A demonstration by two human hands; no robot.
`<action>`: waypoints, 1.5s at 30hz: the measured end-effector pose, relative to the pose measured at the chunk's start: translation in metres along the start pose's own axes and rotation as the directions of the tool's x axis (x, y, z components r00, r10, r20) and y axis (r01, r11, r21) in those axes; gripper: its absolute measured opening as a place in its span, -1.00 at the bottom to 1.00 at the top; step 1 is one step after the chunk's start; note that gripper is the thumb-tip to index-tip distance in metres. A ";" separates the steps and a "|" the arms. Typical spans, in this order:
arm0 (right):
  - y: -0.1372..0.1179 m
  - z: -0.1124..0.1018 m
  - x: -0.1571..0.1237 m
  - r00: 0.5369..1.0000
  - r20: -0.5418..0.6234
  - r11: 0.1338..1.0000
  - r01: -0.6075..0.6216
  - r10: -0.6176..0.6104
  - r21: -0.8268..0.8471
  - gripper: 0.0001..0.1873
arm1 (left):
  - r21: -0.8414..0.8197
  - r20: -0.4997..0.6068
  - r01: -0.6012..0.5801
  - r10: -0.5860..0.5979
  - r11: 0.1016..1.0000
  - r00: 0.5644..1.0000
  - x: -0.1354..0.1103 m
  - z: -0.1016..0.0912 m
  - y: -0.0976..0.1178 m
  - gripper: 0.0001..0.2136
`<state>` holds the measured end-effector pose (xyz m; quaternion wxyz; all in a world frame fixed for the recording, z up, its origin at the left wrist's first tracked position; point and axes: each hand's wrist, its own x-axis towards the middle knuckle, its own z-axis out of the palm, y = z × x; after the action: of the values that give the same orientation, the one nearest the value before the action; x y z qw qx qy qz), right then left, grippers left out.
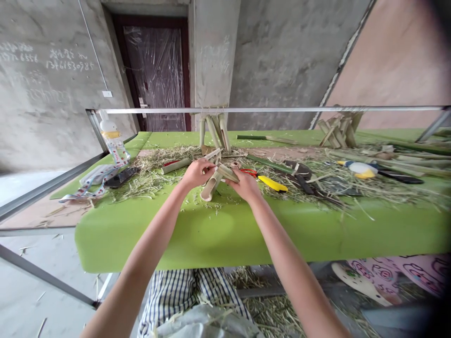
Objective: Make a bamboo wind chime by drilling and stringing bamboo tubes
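with our right hand point(245, 184) we pinch a bamboo piece point(228, 172) by a bamboo tube point(210, 186); whether our left hand point(197, 173), nearby, grips anything, we cannot tell.

the grey wall point(59, 98) bears the handwritten number 13461530985 point(70, 66) among fainter, unclear writing point(215, 54).

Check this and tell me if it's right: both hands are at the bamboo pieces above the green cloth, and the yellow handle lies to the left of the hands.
Wrong side: the head view shows the yellow handle to the right of the hands. The left hand and right hand are indeed at the bamboo pieces above the green cloth.
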<state>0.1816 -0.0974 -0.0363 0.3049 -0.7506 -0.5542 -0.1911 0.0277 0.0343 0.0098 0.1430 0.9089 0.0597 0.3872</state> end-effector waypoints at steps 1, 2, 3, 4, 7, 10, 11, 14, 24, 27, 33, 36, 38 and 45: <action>0.001 0.001 0.000 1.000 -0.010 1.000 0.006 -0.006 -0.021 -0.54 | 0.025 -0.004 -0.016 0.016 1.000 1.000 0.000 0.001 0.000 -0.79; 0.002 0.002 0.000 1.000 -0.023 0.999 0.015 -0.016 -0.037 -0.54 | 0.038 -0.010 -0.027 0.027 0.999 1.000 0.000 0.001 0.000 -0.80; 0.002 0.003 0.000 0.999 -0.037 0.998 0.026 -0.028 -0.051 -0.54 | 0.036 -0.021 -0.033 0.034 0.999 0.999 0.000 0.002 0.001 -0.81; 0.003 0.004 0.000 0.998 -0.052 0.997 0.035 -0.039 -0.065 -0.54 | 0.023 -0.034 -0.036 0.037 0.999 0.999 0.000 0.003 0.001 -0.82; 0.004 0.004 0.000 0.995 -0.083 0.992 0.043 -0.054 -0.122 -0.53 | -0.039 -0.058 -0.030 0.028 0.999 0.998 0.000 0.004 0.002 -0.85; 0.002 0.001 -0.001 0.996 -0.079 0.984 0.027 -0.041 -0.173 -0.52 | -0.103 -0.068 0.004 -0.011 0.995 0.998 0.000 0.005 0.003 -0.87; 0.001 0.000 -0.001 0.997 -0.068 0.983 0.025 -0.038 -0.182 -0.52 | -0.116 -0.068 0.020 -0.028 0.993 0.997 0.000 0.005 0.003 -0.88; -0.002 -0.002 -0.002 0.999 -0.038 0.982 0.031 -0.039 -0.188 -0.53 | -0.139 -0.042 0.077 -0.084 0.987 0.996 0.001 0.004 0.003 -0.86; -0.003 -0.003 0.000 0.956 -0.187 0.974 -0.221 0.227 0.051 -0.52 | -0.004 0.202 0.457 -0.447 0.889 0.872 -0.003 0.011 0.003 -0.59; -0.006 -0.006 -0.001 0.938 -0.215 0.959 -0.249 0.273 0.135 -0.53 | 0.292 0.298 0.327 -0.410 0.899 0.862 -0.009 0.019 0.008 -0.40; -0.006 -0.017 -0.005 0.903 -0.208 0.898 -0.299 0.375 0.323 -0.53 | 0.374 0.339 0.277 -0.409 0.885 0.847 -0.011 0.025 0.011 -0.57; 0.003 -0.017 -0.003 0.893 -0.201 0.857 -0.290 0.402 0.427 -0.54 | 0.340 0.320 0.293 -0.403 0.894 0.857 -0.010 0.032 0.013 -0.59; 0.013 -0.014 0.001 0.865 -0.212 0.821 -0.316 0.455 0.475 -0.52 | 0.326 0.276 0.312 -0.406 0.892 0.871 -0.007 0.043 0.018 -0.60; 0.043 0.012 0.016 0.705 0.013 0.601 -0.614 0.709 0.512 -0.42 | 0.294 0.137 0.450 -0.504 0.843 0.853 0.037 0.058 -0.004 -0.83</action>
<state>0.2270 -0.0863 -0.0461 0.5812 -0.7799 -0.2321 0.0084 0.0948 0.0343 -0.0046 0.1243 0.9111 0.3183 0.2307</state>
